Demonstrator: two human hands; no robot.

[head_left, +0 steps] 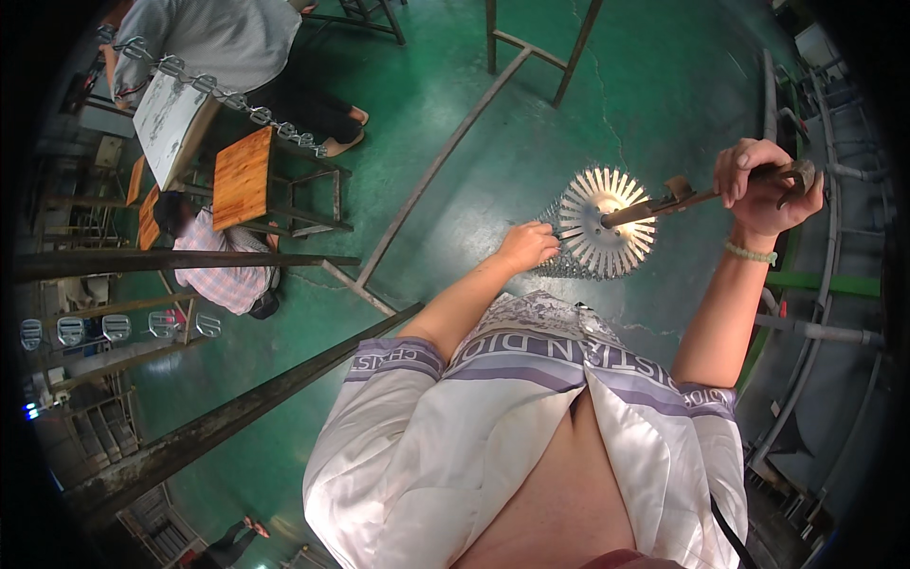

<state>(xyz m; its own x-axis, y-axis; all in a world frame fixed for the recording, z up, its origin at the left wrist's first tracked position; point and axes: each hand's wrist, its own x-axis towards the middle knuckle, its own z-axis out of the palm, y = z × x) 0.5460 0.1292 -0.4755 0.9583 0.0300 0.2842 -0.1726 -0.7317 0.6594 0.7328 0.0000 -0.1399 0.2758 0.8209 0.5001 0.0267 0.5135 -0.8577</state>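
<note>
A round disc rack (pixel 608 248) with many pale radial bars is below my chest, and rows of small metal pieces (pixel 550 211) hang around its side. From its middle a hooked metal rod (pixel 654 209) rises toward the upper right. My right hand (pixel 761 183) is closed round the rod's upper end, near the curved hook. At the rack's left rim is my left hand (pixel 529 247), fingers bent and pressed together against the small pieces. Whatever those fingertips hold is too small to tell.
Metal frame bars (pixel 445 161) run along the green floor at left. A chain of metal buckle-like pieces (pixel 227 98) hangs at upper left, near two people and a wooden stool (pixel 243 177). More pieces (pixel 116 328) hang far left. Pipes (pixel 820 332) line the right side.
</note>
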